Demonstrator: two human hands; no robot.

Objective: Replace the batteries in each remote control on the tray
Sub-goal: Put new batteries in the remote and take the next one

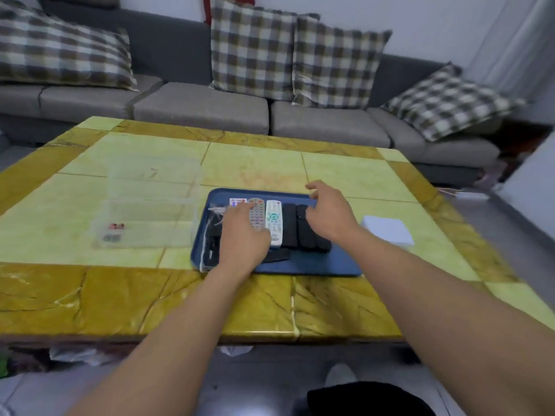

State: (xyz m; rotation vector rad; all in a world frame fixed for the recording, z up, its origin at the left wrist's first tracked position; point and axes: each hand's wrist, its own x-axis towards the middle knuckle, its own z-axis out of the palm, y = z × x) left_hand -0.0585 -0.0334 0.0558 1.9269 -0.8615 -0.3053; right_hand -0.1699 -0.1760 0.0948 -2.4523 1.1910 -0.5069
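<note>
A blue tray (315,261) lies on the table with several remotes side by side. A grey remote (256,213) and a white remote (274,219) lie in the middle, two black remotes (303,232) to their right. My left hand (243,235) reaches over the tray's left part, its fingers resting on the grey remote and covering what lies beneath. Over the black remotes hovers my right hand (329,210), fingers loosely spread and holding nothing. A small black piece (277,255) lies on the tray near my left wrist.
A clear plastic box (144,217) with a few batteries (115,231) stands left of the tray. A white pad (387,229) lies to its right. The yellow-green tiled table (120,295) stretches toward me. A grey sofa (210,112) with checked cushions stands behind.
</note>
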